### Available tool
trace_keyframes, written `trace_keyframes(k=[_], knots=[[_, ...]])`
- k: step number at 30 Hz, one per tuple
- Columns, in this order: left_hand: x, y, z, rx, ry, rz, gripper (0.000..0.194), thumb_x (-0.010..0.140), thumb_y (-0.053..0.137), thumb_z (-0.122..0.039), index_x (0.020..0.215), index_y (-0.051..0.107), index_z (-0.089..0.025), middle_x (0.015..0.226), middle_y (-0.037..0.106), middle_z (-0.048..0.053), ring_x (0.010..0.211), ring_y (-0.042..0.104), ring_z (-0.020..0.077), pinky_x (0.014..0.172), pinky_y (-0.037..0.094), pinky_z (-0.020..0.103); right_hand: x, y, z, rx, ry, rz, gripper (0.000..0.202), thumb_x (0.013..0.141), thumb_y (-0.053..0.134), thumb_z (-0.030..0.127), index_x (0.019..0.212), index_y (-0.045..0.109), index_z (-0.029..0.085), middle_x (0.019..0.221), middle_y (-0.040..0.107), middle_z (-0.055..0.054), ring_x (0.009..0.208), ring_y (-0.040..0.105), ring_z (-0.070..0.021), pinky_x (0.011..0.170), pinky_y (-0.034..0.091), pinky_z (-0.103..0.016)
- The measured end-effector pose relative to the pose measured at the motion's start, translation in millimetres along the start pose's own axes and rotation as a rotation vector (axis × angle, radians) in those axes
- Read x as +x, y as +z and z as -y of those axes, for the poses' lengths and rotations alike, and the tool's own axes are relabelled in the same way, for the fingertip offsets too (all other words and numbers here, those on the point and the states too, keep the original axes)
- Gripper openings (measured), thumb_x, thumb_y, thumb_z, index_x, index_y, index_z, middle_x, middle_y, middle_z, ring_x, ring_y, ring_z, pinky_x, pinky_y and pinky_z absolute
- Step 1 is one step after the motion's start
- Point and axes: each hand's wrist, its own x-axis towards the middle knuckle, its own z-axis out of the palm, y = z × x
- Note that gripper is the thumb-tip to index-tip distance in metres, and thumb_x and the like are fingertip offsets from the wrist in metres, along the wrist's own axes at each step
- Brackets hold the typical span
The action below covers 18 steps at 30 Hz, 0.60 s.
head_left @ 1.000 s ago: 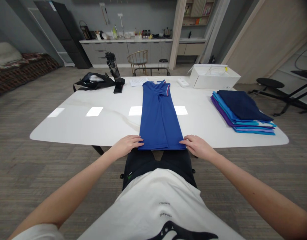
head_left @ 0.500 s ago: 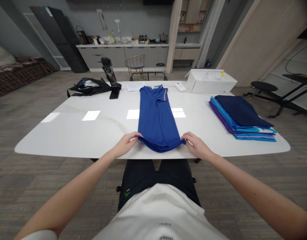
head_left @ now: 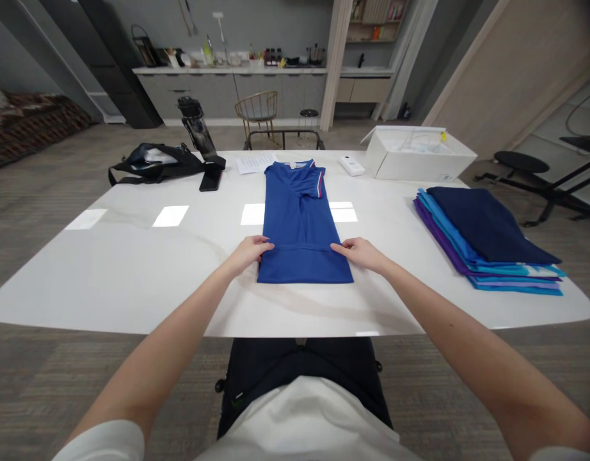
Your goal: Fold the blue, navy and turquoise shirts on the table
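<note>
A blue polo shirt [head_left: 297, 214] lies lengthwise on the white table [head_left: 170, 272], its collar at the far end and its sides folded in. The near end is turned up into a flat band, with the hem running straight across the shirt. At the left end of that hem, my left hand [head_left: 250, 253] pinches the fabric between thumb and fingers. My right hand [head_left: 359, 252] grips the hem's right end in the same way. A short sleeve with red and white trim shows at the upper right of the shirt.
To the right sits a stack of folded clothes [head_left: 487, 234], navy on top. Behind it stands a white box [head_left: 420, 157], with a small white device [head_left: 352, 166] beside it. A black bag [head_left: 155, 163], a bottle [head_left: 197, 131], a phone [head_left: 210, 178] and papers [head_left: 255, 162] lie at the back left.
Both hands have carried the shirt's hem away from me and laid it over the body, making a flat fold. The view has shifted slightly, showing more of the table's near side.
</note>
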Motion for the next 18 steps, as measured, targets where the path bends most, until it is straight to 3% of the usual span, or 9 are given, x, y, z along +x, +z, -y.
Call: trace_keyframes(k=[2,5,8,12,15,18], knots=[[7.1,-5.4,-2.1,0.152,0.032,0.071,0.039,0.063,0.082,-0.044,0.089,0.070,-0.017,0.072,0.064,0.001,0.065,0.057,0.0164,0.058,0.044,0.028,5.7,-2.7,2.1,-0.036,-0.003,0.027,0.046,0.081,0.068,0.065,0.066,0.062,0.022,0.062,0.061,-0.001,0.062,0.057,-0.0182,0.060,0.038,-0.030],[13.2,-8.9,-6.0,0.356,0.144,0.096,0.031,0.068,0.079,-0.045,0.079,0.068,-0.019,0.065,0.057,-0.002,0.063,0.054,0.0166,0.057,0.041,0.028,9.8,-5.9,5.7,-0.011,-0.050,0.043,0.031,0.079,0.073,0.052,0.078,0.069,0.021,0.068,0.064,-0.001,0.063,0.058,-0.0175,0.063,0.041,-0.029],[10.3,-11.6,-14.2,0.451,0.306,0.080,0.024,0.080,0.069,-0.044,0.087,0.069,-0.021,0.066,0.056,-0.003,0.064,0.054,0.0162,0.060,0.040,0.028,9.1,-12.3,7.6,0.055,-0.089,0.015,0.030,0.083,0.067,0.051,0.088,0.072,0.021,0.067,0.064,0.000,0.063,0.057,-0.0175,0.064,0.042,-0.030],[8.7,-20.4,-27.2,0.451,0.408,0.011,0.023,0.088,0.062,-0.042,0.100,0.068,-0.025,0.068,0.057,-0.004,0.063,0.054,0.0162,0.062,0.043,0.029,12.9,-24.7,6.9,0.156,-0.134,-0.091,0.031,0.085,0.064,0.053,0.090,0.069,0.023,0.060,0.055,0.003,0.058,0.049,-0.0166,0.059,0.038,-0.030],[26.4,-27.0,-33.4,0.434,0.452,-0.048,0.023,0.087,0.063,-0.041,0.103,0.071,-0.026,0.069,0.060,-0.003,0.065,0.056,0.0170,0.066,0.046,0.030,29.2,-31.5,6.5,0.217,-0.177,-0.133,0.030,0.086,0.064,0.053,0.094,0.068,0.024,0.056,0.047,0.005,0.056,0.044,-0.0160,0.057,0.035,-0.029],[61.7,-29.5,-38.8,0.379,0.454,-0.075,0.026,0.085,0.065,-0.042,0.102,0.074,-0.024,0.071,0.063,-0.001,0.068,0.058,0.0182,0.071,0.048,0.031,59.2,-35.5,8.0,0.233,-0.202,-0.168,0.030,0.087,0.064,0.052,0.095,0.069,0.024,0.056,0.044,0.006,0.055,0.042,-0.0156,0.057,0.034,-0.029]])
